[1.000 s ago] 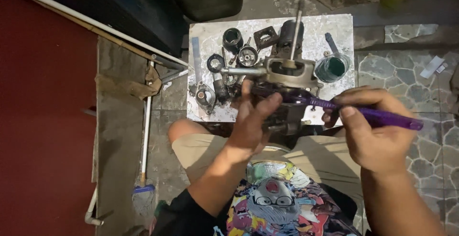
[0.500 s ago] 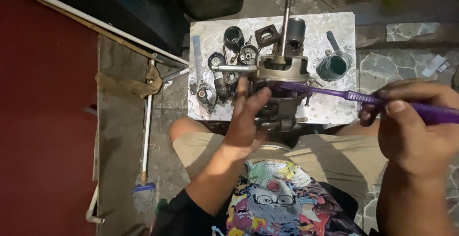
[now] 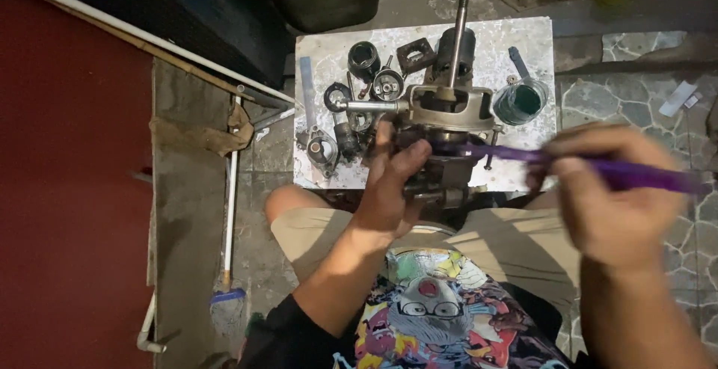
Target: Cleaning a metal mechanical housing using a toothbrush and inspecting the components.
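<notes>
Fingers [image 3: 400, 161] of our left hand [image 3: 393, 189] wrap round the engine part [image 3: 441, 133], thumb up its left side, gripping it over our lap. Fingers of our right hand [image 3: 609, 197] close on the purple brush [image 3: 568, 163]; blurred, so we cannot tell the exact pinch. Brush head lies on the part, just right of the left fingertips.

Beyond the fingers, the white slab [image 3: 523, 32] bears the rest. A shaft [image 3: 458, 36] stands up from the part, above the left fingers. A green cup [image 3: 521, 101] sits above the right hand, right of the part. Small dark metal pieces [image 3: 364, 59] lie up-left of the left fingers. A broom [image 3: 228, 212] lies well left of them, on the floor.
</notes>
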